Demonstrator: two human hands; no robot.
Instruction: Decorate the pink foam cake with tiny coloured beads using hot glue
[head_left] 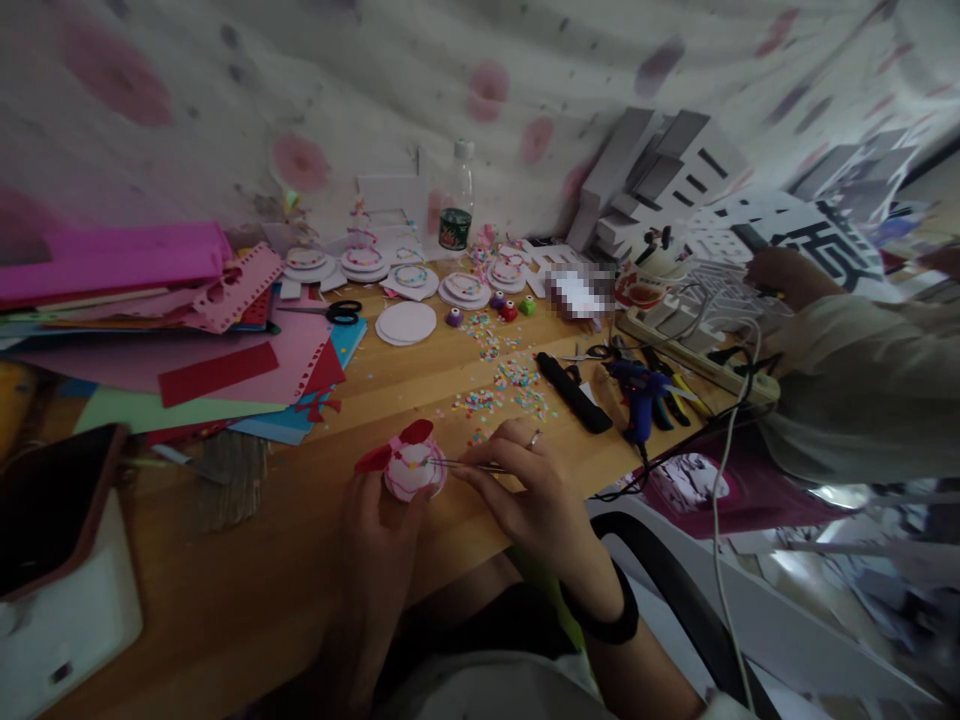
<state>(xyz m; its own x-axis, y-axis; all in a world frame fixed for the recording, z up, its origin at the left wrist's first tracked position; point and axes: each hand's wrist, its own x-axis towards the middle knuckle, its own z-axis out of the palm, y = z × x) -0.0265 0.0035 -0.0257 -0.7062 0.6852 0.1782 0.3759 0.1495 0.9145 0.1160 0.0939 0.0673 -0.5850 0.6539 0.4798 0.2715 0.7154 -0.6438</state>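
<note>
Holding white ornament (407,483) between left hand (380,535) fingers; right hand (534,488) pinches tweezers (454,463) at it; beads (480,401), hot-glue gun (640,398) beyond.

One head-worn view, looking forward and down over the bench (405,388). Close range: fingers (504,454) below centre, wearer's lap (487,622) at bottom. Wide framing, reaches patterned cloth (405,90) behind, along top.

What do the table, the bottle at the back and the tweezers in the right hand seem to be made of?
Table: wood or wood-look board, smooth, with plank-like bands and a soft sheen. Bottle: probably clear plastic, glossy, since the cloth behind shows through; glass is possible. Tweezers: likely metal, slim and greyish with a faint shine, but too small to be sure.
</note>
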